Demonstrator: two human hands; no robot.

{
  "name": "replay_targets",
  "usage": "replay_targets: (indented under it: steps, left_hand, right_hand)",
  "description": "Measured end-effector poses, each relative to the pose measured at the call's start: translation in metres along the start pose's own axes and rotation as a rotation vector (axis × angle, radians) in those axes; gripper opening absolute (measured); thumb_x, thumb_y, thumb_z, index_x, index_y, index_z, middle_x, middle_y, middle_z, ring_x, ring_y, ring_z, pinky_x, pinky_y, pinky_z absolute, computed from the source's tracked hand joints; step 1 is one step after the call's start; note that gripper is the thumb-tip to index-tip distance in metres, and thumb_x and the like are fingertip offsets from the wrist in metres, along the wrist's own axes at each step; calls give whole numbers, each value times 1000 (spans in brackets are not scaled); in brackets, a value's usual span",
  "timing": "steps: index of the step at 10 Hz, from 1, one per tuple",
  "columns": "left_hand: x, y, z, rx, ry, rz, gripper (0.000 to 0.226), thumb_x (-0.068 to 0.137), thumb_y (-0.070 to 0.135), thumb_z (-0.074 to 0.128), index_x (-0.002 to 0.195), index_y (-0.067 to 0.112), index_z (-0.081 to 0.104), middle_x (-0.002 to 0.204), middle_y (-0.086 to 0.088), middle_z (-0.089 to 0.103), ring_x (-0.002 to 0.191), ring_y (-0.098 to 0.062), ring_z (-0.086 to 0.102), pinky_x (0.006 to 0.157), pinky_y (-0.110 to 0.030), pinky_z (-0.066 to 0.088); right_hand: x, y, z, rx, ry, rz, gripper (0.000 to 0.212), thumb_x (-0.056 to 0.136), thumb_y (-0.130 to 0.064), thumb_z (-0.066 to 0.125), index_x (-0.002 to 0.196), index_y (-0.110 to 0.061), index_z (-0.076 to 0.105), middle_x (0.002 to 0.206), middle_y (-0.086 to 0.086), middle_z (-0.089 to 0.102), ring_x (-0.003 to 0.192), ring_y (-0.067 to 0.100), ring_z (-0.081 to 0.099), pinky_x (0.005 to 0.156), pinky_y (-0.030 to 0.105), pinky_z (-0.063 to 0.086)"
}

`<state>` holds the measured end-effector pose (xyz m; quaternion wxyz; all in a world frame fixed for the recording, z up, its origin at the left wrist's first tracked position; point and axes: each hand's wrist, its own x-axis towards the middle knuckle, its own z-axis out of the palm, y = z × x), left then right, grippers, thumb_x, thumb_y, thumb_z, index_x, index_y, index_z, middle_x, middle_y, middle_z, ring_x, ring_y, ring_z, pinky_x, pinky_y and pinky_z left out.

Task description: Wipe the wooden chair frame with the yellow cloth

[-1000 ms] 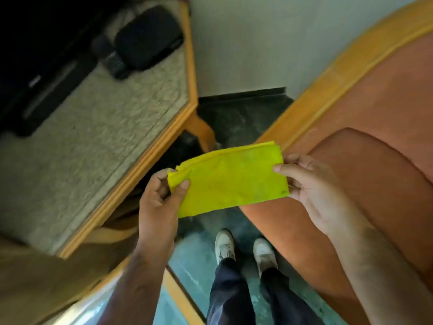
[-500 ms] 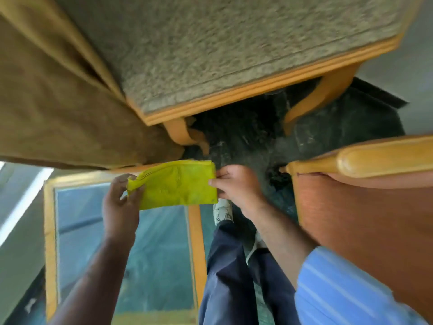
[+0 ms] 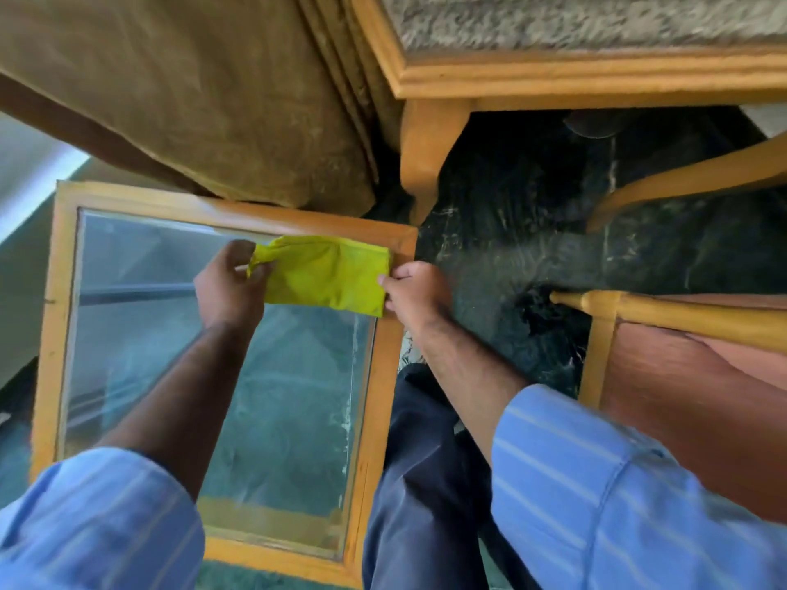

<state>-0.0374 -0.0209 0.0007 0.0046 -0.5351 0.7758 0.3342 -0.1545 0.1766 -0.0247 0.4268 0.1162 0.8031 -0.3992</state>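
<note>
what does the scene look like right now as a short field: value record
cloth: yellow cloth, folded, held up between both hands
left hand: left hand pinches the cloth's left end
right hand: right hand pinches the cloth's right end
under the cloth: glass-topped table with a wooden frame
chair: wooden chair frame at the right, orange upholstery, not touched by the cloth
beyond: wooden table leg and brown fabric
wiping: not yet started

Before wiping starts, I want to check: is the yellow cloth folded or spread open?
Folded. The yellow cloth forms a compact rectangle pinched between the left hand and the right hand, bunched at its left end.
</note>
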Motion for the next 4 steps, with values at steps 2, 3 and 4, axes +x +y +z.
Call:
replay_targets:
  steps: [2, 3, 4]
  left_hand:
    - [17, -7, 13, 368, -131, -3, 30, 90, 29, 74, 114, 12, 66, 117, -23, 73, 113, -44, 66, 90, -45, 52]
    - [10, -3, 12, 552, -118, 59, 58, 94, 36, 71, 140, 6, 51, 145, -26, 53, 137, -45, 48, 111, -55, 44]
    - [-5, 0, 4, 645, -55, 193, 83, 100, 47, 58, 160, 1, 25, 170, -22, 27, 158, -39, 23, 128, -55, 20]
  right_hand:
    - [14, 6, 0, -286, 91, -111, 27, 82, -34, 83, 70, -23, 61, 87, 9, 80, 84, 31, 77, 69, 39, 61]
    - [6, 0, -7, -583, 248, -329, 45, 78, -46, 84, 104, -17, 62, 109, 7, 72, 106, 29, 68, 73, 37, 53]
    - [-6, -8, -10, -817, 238, -577, 73, 87, -54, 71, 140, -8, 49, 148, 16, 54, 140, 32, 50, 108, 40, 46]
